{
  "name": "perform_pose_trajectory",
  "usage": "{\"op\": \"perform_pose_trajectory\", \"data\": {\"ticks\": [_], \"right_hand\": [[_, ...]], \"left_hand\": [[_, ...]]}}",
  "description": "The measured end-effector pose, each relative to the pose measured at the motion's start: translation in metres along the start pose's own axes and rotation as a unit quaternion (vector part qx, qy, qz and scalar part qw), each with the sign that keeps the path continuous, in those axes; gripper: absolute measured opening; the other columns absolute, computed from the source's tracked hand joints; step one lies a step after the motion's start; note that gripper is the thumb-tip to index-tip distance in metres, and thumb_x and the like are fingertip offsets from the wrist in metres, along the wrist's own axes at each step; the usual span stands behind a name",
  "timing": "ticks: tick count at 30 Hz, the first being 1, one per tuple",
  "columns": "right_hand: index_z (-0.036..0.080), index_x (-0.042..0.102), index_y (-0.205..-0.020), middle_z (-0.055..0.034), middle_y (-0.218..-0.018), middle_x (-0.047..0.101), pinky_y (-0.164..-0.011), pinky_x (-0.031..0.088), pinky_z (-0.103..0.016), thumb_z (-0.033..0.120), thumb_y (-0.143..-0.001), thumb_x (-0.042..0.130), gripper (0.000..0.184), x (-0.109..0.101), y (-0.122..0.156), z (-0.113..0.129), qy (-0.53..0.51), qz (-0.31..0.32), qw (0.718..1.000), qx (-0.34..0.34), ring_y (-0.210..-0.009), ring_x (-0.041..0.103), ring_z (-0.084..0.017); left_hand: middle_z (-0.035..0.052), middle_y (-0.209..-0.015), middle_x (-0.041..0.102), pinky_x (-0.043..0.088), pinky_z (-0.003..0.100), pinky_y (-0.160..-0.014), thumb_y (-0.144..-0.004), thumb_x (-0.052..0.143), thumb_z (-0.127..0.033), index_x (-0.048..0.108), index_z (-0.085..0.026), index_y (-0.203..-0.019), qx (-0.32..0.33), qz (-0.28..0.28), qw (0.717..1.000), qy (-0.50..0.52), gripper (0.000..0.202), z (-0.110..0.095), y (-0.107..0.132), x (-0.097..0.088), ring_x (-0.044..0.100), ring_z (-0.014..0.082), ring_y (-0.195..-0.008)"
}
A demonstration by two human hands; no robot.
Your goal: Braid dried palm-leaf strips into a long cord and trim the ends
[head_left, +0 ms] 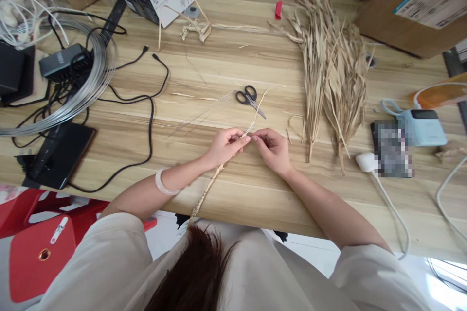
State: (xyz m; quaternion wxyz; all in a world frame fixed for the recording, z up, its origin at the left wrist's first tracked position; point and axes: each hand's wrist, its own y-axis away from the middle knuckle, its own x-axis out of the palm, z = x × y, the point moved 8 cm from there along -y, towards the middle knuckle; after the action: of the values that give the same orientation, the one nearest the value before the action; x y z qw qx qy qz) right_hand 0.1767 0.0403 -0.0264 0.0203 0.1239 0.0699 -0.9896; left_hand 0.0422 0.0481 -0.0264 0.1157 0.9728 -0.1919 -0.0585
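Observation:
A braided straw cord (206, 193) runs from under my left hand (228, 146) down over the table's front edge towards my lap. The thumb and fingers of that hand pinch the cord's upper end, where a pale loose straw strand (260, 109) sticks out upward. Close beside it, my right hand (272, 149) is closed, its thumb and forefinger pinched near the left fingertips; what lies in that pinch is too small to make out. Just beyond both hands lie scissors (251, 101) with black handles, partly spread, the strand passing near their blades.
Two bundles of dried leaves (314, 82) lie to the right, near a blue power bank (423, 126) and a white charger (367, 161). A wire coil (93, 85), black cables (150, 131) and a dark phone-like slab (67, 155) are left. Behind stand a straw figure (204, 31) and a cardboard box (412, 14).

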Motion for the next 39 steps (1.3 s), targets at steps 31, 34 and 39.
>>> {"op": "perform_pose_trajectory", "data": {"ticks": [31, 34, 39], "right_hand": [[0.018, 0.065, -0.081, -0.0014, -0.071, 0.064, -0.056, 0.042, -0.025, 0.031, -0.083, 0.059, 0.015, 0.001, 0.001, 0.000, 0.006, 0.012, 1.000, 0.007, -0.057, 0.050, -0.010], [0.018, 0.065, -0.081, -0.0011, -0.070, 0.063, -0.055, 0.041, -0.025, 0.030, -0.083, 0.059, 0.014, 0.000, 0.001, 0.002, 0.010, 0.010, 1.000, -0.001, -0.057, 0.050, -0.009], [0.018, 0.064, -0.080, -0.0010, -0.071, 0.060, -0.055, 0.040, -0.025, 0.028, -0.084, 0.058, 0.012, -0.002, 0.000, 0.010, 0.040, 0.001, 0.999, -0.031, -0.058, 0.049, -0.010]], "left_hand": [[-0.0041, -0.051, 0.052, 0.027, 0.017, -0.038, -0.078, 0.063, -0.044, 0.060, -0.013, -0.077, 0.005, -0.010, 1.000, -0.008, 0.031, -0.002, 0.002, 0.000, 0.039, 0.0030, -0.038], [-0.0039, -0.051, 0.052, 0.027, 0.017, -0.038, -0.078, 0.062, -0.044, 0.060, -0.013, -0.077, 0.008, -0.009, 1.000, -0.009, 0.031, -0.003, 0.002, 0.000, 0.039, 0.0032, -0.038], [-0.0041, -0.052, 0.051, 0.027, 0.017, -0.038, -0.078, 0.062, -0.044, 0.060, -0.013, -0.077, 0.008, -0.013, 1.000, -0.012, 0.031, -0.004, 0.003, -0.001, 0.039, 0.0033, -0.038]]}}
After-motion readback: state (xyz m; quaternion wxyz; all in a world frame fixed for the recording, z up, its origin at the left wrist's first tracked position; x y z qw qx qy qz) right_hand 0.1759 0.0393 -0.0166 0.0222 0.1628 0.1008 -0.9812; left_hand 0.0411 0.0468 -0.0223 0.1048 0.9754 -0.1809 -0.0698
